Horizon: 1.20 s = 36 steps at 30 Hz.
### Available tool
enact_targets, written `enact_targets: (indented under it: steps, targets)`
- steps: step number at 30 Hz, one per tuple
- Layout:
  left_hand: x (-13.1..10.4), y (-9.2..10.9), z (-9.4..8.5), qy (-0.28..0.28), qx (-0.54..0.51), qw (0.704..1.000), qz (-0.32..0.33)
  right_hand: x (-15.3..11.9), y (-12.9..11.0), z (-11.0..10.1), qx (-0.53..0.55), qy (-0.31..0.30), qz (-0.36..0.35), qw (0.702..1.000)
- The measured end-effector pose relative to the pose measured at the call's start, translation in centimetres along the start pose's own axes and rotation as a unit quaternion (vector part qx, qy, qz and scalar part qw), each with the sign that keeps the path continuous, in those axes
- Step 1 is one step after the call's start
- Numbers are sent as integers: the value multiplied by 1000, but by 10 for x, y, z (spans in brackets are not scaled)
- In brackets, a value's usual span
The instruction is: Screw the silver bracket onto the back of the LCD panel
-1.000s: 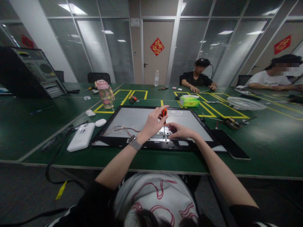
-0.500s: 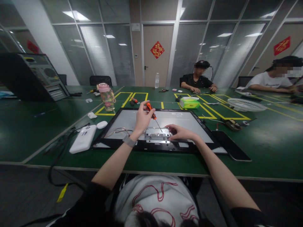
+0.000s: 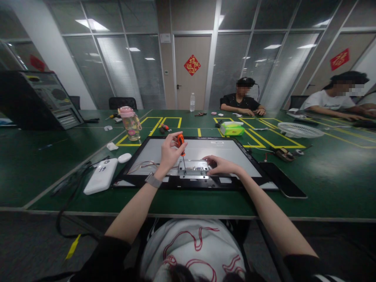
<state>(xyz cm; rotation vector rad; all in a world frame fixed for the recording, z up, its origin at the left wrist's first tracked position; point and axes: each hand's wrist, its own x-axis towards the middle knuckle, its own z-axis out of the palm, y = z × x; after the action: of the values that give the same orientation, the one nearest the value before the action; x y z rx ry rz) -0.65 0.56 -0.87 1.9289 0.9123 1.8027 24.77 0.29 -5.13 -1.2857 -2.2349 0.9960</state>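
Grasping an orange-and-black screwdriver (image 3: 181, 141) by the handle in the fingers of the left hand (image 3: 170, 152), tilting the handle slightly leftward and pointing the blade down at the left end of a silver metal bracket (image 3: 194, 168); showing the tip too small for telling contact from hovering. Curving the fingers of the right hand (image 3: 223, 166) about the bracket's right end, thumb and forefinger apart, leaving unclear whether clamping or merely touching.

Working over a grey, black-framed display panel (image 3: 235, 154) lying flat near the middle of the counter's front edge, with the bracket sitting at the middle of the panel's near side. Leaving a narrow strip of green counter (image 3: 188, 203) between panel and front edge, and stretching both forearms (image 3: 133, 215) across that strip. Having a broader stretch opening rightward, past a dark flat slab (image 3: 283, 180) lying just beside the panel's right side.

Finding tighter room leftward, with a white block (image 3: 101, 176) and a white oval case (image 3: 125, 158) lying close to the panel's left edge. Facing, toward the counter's far edge, a pink-lidded drinking bottle (image 3: 130, 125), a green tissue pack (image 3: 232, 129) and, farther right, a white fan grille (image 3: 299, 130).
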Motion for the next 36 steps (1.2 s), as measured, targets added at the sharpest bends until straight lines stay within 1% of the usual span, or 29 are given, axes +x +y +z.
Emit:
enact_targets:
  steps: [5, 10, 15, 17, 21, 23, 24, 25, 27, 28, 29, 30, 32, 33, 36]
  targets:
    - [-2, -1, 1, -7, 50, 998, 34, 0, 0, 0, 11, 2, -8, 1000]
    - [-5, 3, 3, -16, 66, 996, 52, -1, 1, 0, 15, 2, -13, 1000]
    - [-10, 7, 7, -55, 82, 993, 64, -1, -1, 0, 14, 2, -7, 1000]
    - [-11, 8, 7, -55, 83, 993, 67, -2, -2, 0, 16, 1, -7, 1000]
    - [-9, 12, 4, -22, 77, 994, 69, -5, -2, -1, 1, 1, 0, 1000]
    - [-7, 13, 1, 3, 68, 995, 67, -6, -5, -1, -7, 17, -4, 1000]
    - [-6, 14, -1, 22, 63, 996, 64, -6, -8, 0, -4, 38, -13, 999]
    - [-5, 14, -3, 44, 58, 996, 58, -5, -12, 1, 2, 76, -33, 997]
    - [-2, 13, -6, 95, 47, 993, 45, -2, -23, 7, -3, 160, -96, 982]
    - [-1, 12, -7, 120, 41, 991, 40, 0, -30, 12, -12, 190, -126, 974]
    - [1, 11, -9, 143, 34, 988, 36, 3, -38, 17, -23, 197, -150, 969]
    - [2, 9, -10, 162, 27, 986, 34, 6, -45, 24, -31, 182, -171, 968]
    - [5, 7, -12, 186, 19, 982, 31, 12, -57, 37, -54, 111, -206, 971]
    - [6, 6, -13, 194, 17, 980, 31, 15, -62, 43, -80, 87, -221, 968]
    - [7, 5, -14, 204, 16, 978, 32, 25, -70, 55, -181, 57, -235, 953]
